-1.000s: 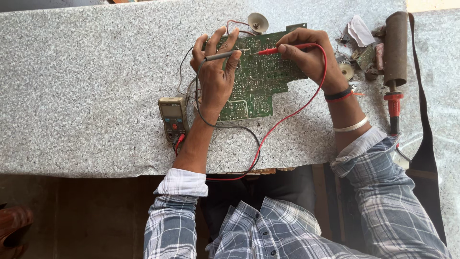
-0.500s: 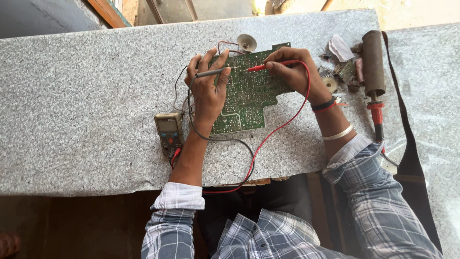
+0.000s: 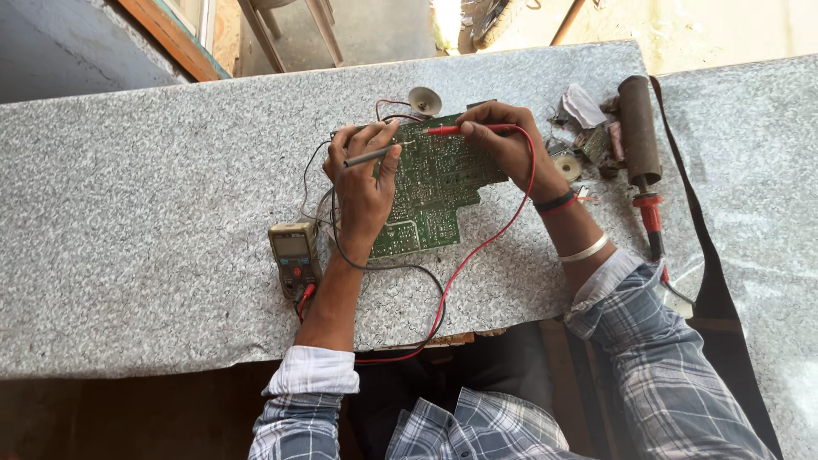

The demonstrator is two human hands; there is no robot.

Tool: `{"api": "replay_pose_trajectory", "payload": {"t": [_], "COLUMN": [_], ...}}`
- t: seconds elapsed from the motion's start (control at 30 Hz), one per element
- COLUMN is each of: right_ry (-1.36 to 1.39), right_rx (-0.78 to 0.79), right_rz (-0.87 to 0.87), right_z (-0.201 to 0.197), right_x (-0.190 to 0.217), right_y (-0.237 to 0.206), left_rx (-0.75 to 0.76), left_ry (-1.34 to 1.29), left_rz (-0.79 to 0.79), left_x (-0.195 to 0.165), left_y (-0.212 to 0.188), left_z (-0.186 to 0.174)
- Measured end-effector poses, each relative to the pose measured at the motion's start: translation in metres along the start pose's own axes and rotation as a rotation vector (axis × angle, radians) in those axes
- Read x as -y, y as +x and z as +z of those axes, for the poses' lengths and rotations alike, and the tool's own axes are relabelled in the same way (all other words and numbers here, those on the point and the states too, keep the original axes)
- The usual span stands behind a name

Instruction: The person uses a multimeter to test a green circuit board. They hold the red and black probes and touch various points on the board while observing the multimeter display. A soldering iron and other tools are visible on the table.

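Circuitry faces up on a green circuit board (image 3: pixel 430 183) that lies flat near the middle of the speckled grey tabletop (image 3: pixel 145 170), its solder side open to the probes. The left hand (image 3: pixel 365 183) rests its palm on the board's left part, which seems to steady it, and pinches a black probe (image 3: pixel 371 156) between thumb and fingers, tip pointing right toward the board's far edge. The right hand (image 3: pixel 503 145) grips a red probe (image 3: pixel 452 129) in closed fingers, tip pointing left, so the two tips meet close together over the same far strip of the board. A red lead (image 3: pixel 490 238) and a black lead (image 3: pixel 409 268) loop off the near edge of the tabletop and run back to a small multimeter (image 3: pixel 294 251), which lies just left of the left wrist with its screen up, where a glance can reach it. A small round speaker-like disc (image 3: pixel 423 100) sits just beyond the board. To the right, apart from the board, lie loose small parts (image 3: pixel 588 140) and a dark cylindrical tool (image 3: pixel 639 128) with a red-handled piece (image 3: pixel 652 213) near it.
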State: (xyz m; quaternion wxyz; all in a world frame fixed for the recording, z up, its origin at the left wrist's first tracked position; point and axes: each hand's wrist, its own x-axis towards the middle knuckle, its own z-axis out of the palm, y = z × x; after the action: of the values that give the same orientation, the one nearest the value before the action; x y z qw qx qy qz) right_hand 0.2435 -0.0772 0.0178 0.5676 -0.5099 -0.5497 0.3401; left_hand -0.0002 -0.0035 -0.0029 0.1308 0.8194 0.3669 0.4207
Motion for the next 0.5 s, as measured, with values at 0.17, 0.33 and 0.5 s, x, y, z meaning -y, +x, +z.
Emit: {"api": "replay_pose_trajectory", "payload": {"t": [0.17,0.33,0.5], "right_ry": [0.055,-0.003,-0.044], "right_rx": [-0.008,-0.005,-0.006], "right_rz": [0.026,0.059,0.046], "right_z": [0.0026,0.0026,0.0054], "right_x": [-0.0062,-0.0049,-0.0032], "right_y": [0.0017,0.0009,-0.0005], "left_rx": [-0.005,0.0,-0.01], "left_ry": [-0.003,-0.001,0.013], "left_rz": [0.001,0.0,0.012], "left_x": [-0.003,-0.0031,0.0009], "left_y": [0.0008,0.0018,0.0017], "left_z": [-0.0037,-0.0039,-0.0028]}}
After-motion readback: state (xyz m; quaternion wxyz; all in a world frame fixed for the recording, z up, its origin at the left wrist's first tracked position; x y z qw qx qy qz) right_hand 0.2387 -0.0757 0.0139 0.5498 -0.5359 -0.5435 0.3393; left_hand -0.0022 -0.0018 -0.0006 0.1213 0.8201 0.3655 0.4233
